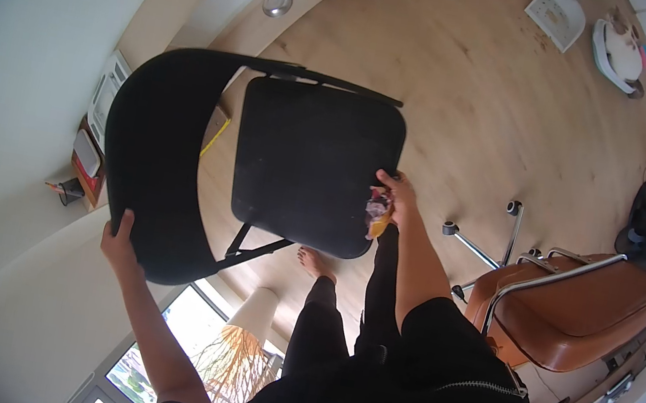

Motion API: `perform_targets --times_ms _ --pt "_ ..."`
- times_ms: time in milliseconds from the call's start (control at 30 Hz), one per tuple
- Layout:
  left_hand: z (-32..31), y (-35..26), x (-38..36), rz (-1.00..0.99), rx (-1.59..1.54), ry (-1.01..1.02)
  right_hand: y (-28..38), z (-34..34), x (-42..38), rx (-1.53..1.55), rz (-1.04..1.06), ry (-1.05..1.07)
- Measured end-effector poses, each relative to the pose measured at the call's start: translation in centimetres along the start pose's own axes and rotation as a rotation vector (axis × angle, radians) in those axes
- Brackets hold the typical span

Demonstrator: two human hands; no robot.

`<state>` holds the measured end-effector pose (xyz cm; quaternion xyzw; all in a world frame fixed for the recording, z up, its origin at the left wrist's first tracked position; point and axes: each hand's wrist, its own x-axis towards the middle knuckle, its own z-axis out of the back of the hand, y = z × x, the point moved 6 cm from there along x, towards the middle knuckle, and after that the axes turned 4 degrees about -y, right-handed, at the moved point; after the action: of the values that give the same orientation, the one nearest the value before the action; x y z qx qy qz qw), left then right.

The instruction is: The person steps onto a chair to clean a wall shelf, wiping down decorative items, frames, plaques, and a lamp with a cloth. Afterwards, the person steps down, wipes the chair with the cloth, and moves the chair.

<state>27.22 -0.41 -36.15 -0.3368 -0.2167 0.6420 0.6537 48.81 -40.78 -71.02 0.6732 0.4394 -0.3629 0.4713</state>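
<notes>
A black folding chair, with its backrest (154, 165) on the left and its square seat (316, 166) on the right, is tilted in front of me. My left hand (121, 246) grips the lower edge of the backrest, thumb over the near face. At the seat's right edge my right hand (394, 196) is closed, its thumb on the seat's surface. A crumpled cloth (379, 211), dark red, grey and yellow, is held in that same hand against the seat. The fingers behind both edges are hidden.
A brown cushioned chair (571, 303) with a metal frame stands at the right, its wheeled legs (486, 250) reaching toward me. Farther off are a white dustpan (556, 17) and a cat (624, 51) on a white tray. A black fan (645, 217) is at the far right. A bare foot (317, 264) shows below the seat.
</notes>
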Motion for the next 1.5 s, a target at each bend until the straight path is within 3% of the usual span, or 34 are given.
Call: perform_targets --times_ms 233,367,433,600,833,900,1033,1100,1233,1300,1367,1500 --pt "-18.9 -15.9 -1.9 -0.291 0.046 0.358 13.1 10.1 2.1 0.199 0.174 -0.171" --pt "-29.8 -25.8 -3.6 -0.453 0.219 0.390 21.5 12.9 4.0 0.277 0.300 -0.286" --pt "-34.4 -30.1 -3.7 -0.621 0.300 0.304 25.1 12.6 5.1 0.274 0.326 -0.264" --pt "-43.1 -38.3 -3.2 -0.778 0.504 0.241 34.3 11.2 7.1 0.109 0.418 -0.379" --pt "-50.9 -45.0 -0.3 -0.914 0.534 0.228 42.7 7.4 9.2 -0.415 0.507 -0.700" --pt "-52.4 -46.4 0.0 -0.923 0.536 0.252 43.9 6.4 6.6 -0.789 0.574 -1.204" --pt "-55.5 -49.4 1.2 -0.951 0.503 0.311 45.9 4.8 3.2 -0.806 0.682 -1.167" --pt "-55.5 -50.0 1.4 -0.993 0.420 0.299 47.8 4.4 0.2 -0.973 0.854 -1.138" --pt "-57.3 -50.9 1.8 -0.993 0.440 0.358 54.0 3.3 -10.1 -1.034 0.981 -1.242" --pt "-57.0 -50.7 1.7 -0.985 0.417 0.346 57.2 3.3 -15.2 -1.027 1.154 -1.204" --pt "-57.3 -50.5 1.2 -1.002 0.400 0.338 59.7 3.8 -19.2 -1.163 1.195 -1.315" --pt "-57.7 -51.6 1.2 -1.008 0.350 0.355 64.4 3.1 -24.5 -0.973 1.175 -1.302"
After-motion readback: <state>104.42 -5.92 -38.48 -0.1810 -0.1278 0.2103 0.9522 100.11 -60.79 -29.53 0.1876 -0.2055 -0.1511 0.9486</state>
